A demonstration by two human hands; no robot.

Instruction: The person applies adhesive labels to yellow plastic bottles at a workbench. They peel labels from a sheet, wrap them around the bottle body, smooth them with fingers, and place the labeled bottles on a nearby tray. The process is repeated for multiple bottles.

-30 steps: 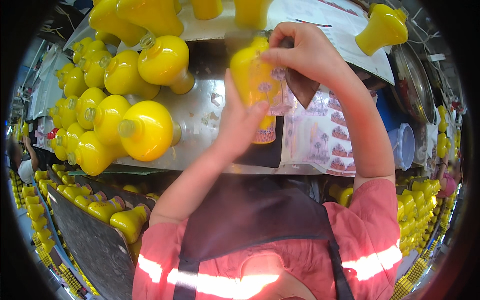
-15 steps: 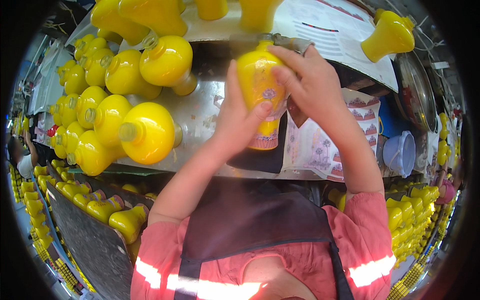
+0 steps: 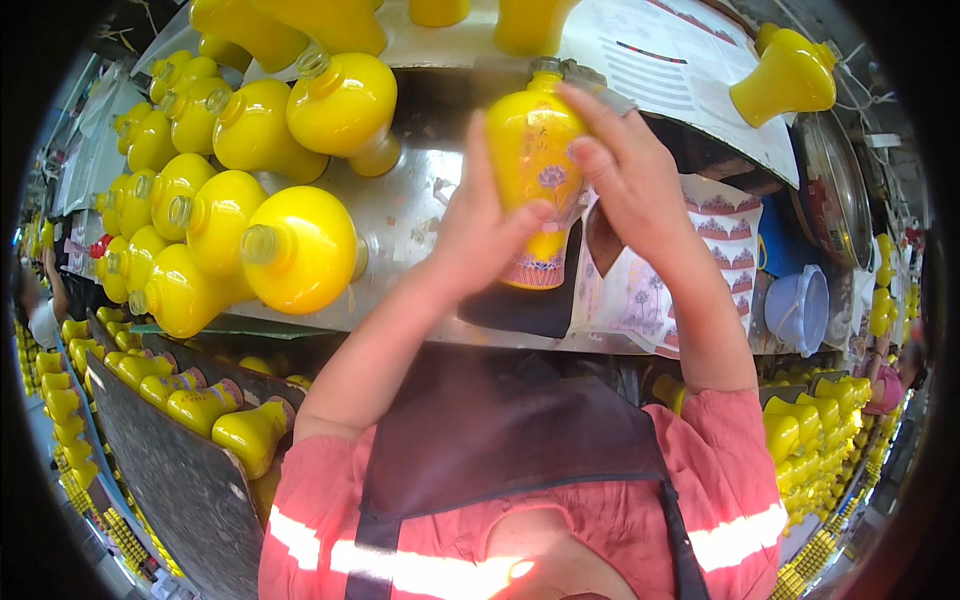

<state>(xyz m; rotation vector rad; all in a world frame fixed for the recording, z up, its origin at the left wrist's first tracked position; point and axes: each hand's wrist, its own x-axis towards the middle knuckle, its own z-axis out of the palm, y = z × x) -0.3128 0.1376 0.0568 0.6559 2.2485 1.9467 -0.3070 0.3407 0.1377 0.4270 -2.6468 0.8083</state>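
A yellow glass bottle (image 3: 535,118) with a wide shoulder and narrow waist stands between my hands. Purple flower and lettering decals show on its front, and a patterned band circles its foot. My left hand (image 3: 487,228) grips its left side, thumb across the lower front and fingers along the side. On the right, my right hand (image 3: 640,180) presses against the shoulder, its fingers near the neck and its thumb on the decal side. Under the bottle lies a black mat (image 3: 530,312). A dark brown wedge-shaped piece (image 3: 603,245) shows below my right hand.
Several plain yellow bottles (image 3: 305,250) lie on the metal table at left. Printed decal sheets (image 3: 640,295) are at right, beside a small blue bucket (image 3: 797,310). Another yellow bottle (image 3: 785,78) rests on white paper behind. A board with bottles (image 3: 250,435) is at lower left.
The whole view has shifted slightly. My right thumb has slid a little to the right on the bottle, showing more of the decal. My left hand keeps its hold.
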